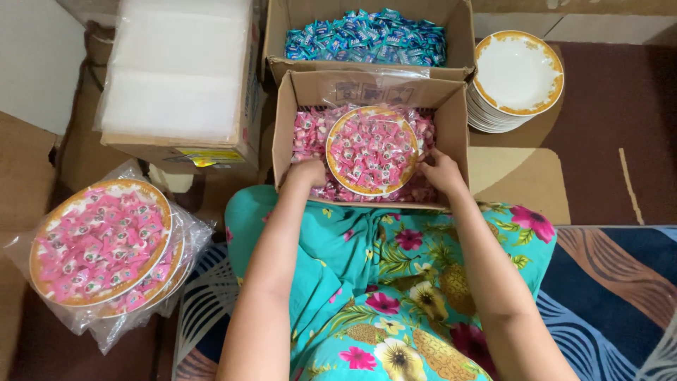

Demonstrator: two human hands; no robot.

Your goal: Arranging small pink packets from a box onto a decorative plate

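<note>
A gold-rimmed plate (371,149) heaped with pink wrapped candies sits inside an open cardboard box (302,88) that is also full of pink candies (307,134). My left hand (308,172) rests in the candies at the plate's left edge, fingers curled down and partly buried. My right hand (441,171) touches the plate's right rim. Whether either hand grips the plate itself is hard to tell. My lap in a turquoise flowered garment (384,275) is right in front of the box.
Behind it is a box of blue candies (367,35). A stack of bare gold-rimmed plates (517,77) stands at the right. Bagged candy-filled plates (102,243) lie at the left. A box with clear plastic bags (180,70) is at upper left.
</note>
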